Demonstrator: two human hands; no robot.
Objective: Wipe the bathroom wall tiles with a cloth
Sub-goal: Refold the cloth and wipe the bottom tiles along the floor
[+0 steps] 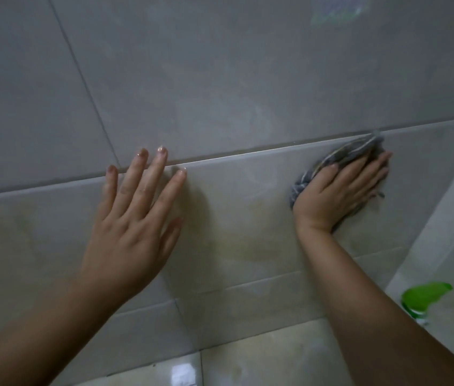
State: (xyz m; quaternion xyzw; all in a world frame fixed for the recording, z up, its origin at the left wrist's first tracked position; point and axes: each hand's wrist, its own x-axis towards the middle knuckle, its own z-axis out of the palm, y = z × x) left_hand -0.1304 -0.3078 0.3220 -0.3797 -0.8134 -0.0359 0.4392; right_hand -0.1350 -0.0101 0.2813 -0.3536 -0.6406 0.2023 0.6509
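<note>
Forearms come in from the bottom edge, both reaching up to the wall. Floor tiles (262, 358) sit nearest, glossy, catching a light reflection. Green bottle (422, 299) stands low on the right by the corner, blurred; looks like a cleaner kept within reach, can't read what it is

Left hand (133, 218) lies flat on the wall, fingers straight and spread, holding nothing. Fingertips reach just over the horizontal grout line (220, 156). My read: it's a brace, taking body weight while the other arm works

Right hand (342, 188) is flat too, palm and straight fingers pressing a bunched grey cloth (340, 156) against the wall tiles (248, 190). Not gripped, fingers aren't curled round it; it's trapped between palm and tile. Cloth pokes out above the fingertips and at the heel of the hand, its top edge touching the grout line. Flat palm likely spreads pressure over the wad, more contact per stroke

Cloth sits on the lower tile row, right of centre, near the corner where a side wall (448, 207) meets it. Yellowish staining shows on that row between the hands, so wiping looks mid-way, not done

Upper tiles (220, 65) further up are grey and out of current reach
</note>
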